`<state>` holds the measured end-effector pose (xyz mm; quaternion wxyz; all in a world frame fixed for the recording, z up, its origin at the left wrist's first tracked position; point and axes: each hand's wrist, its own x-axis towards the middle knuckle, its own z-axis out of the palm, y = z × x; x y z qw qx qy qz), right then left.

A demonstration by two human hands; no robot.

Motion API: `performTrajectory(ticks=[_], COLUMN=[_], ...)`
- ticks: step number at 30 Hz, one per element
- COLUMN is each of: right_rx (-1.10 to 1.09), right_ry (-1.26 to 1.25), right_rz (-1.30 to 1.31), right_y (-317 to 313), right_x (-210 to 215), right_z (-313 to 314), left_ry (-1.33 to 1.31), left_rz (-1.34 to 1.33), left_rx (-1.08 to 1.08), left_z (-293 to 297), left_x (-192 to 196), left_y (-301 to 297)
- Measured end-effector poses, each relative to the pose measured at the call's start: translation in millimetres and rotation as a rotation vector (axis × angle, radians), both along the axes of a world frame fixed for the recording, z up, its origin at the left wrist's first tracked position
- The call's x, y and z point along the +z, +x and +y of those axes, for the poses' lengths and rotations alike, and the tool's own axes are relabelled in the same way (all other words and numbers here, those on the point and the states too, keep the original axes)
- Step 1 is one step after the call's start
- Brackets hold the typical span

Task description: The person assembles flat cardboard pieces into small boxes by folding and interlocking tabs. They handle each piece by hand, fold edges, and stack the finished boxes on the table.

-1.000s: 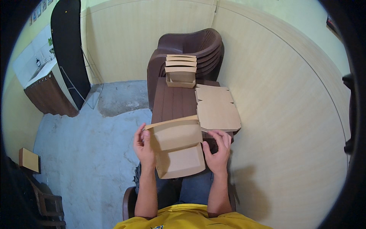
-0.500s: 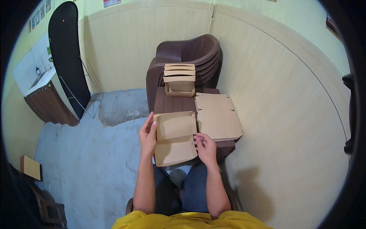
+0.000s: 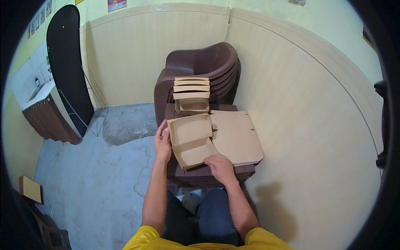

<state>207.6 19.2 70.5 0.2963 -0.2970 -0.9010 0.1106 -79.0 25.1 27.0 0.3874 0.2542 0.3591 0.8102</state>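
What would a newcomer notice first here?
The open cardboard box in the middle, left grip on its left edge, right grip at its near right corner. Behind it, nested boxes stand before stacked brown chairs. A tall black panel stands out at left.

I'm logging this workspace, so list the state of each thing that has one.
Cardboard box: folded into shape, open
Left hand: gripping the box's left side
Right hand: at the box's near right corner, grip unclear
Boxes behind: open, close together in a row
Flat cardboard sheets: stacked, unfolded
Brown chairs: stacked
Black panel: standing on end
Curtain: hanging closed
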Motion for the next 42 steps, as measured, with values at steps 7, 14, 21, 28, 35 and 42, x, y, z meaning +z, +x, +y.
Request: performTrajectory(ticks=[7, 14, 21, 28, 35, 42], right_rx=[-0.057, -0.192, -0.355, -0.435, -0.430, -0.453], right_ry=[0.228, 0.447, 0.486, 0.509, 0.234, 0.191], right_rz=[0.311, 0.379, 0.428, 0.372, 0.125, -0.097], right_y=[25.2, 47.7, 77.1, 74.9, 38.3, 26.1], right_x=[58.5, 86.3, 61.0, 26.4, -27.8, -16.1], right_z=[46.3, 154.4, 182.2, 219.9, 298.5, 320.6], left_ry=[-0.080, -0.259, -0.319, -0.260, -0.275, -0.279], left_rz=[-0.044, 0.955, 0.936, 1.299, 1.270, 1.245], left_rx=[-0.158, -0.092, -0.068, 0.032, 0.030, 0.051], left_z=[38.7, 48.4, 42.6, 46.2, 47.5, 47.5], left_x=[-19.4, -27.3, -17.4, -19.1, -18.7, -17.6], left_y=[27.5, 108.9, 110.5, 116.4, 116.2, 117.7])
